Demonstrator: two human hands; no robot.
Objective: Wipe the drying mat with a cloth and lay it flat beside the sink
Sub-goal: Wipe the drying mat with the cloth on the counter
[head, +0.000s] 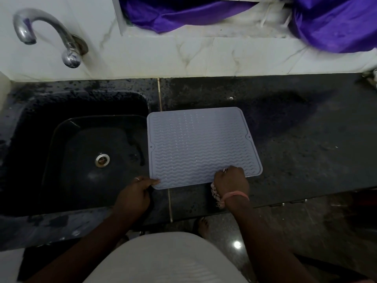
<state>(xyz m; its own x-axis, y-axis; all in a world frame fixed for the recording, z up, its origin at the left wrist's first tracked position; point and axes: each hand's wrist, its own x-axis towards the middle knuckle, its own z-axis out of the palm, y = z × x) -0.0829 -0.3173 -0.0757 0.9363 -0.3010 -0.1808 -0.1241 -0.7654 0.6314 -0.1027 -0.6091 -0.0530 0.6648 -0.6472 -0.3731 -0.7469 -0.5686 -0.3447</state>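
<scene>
We have a single wide-angle view, worn on the head, looking steeply down and forward from just above the counter (295,139). The frame bends at its edges. Nearest the lens, at the bottom, sit our own torso and forearms. Beyond the fingertips of the left hand (133,196) and the right hand (231,181) the view reaches the tiled wall (163,56). Left of the fingers it takes in the sink (61,123) and tap (43,31). No second view shares the scene.
</scene>
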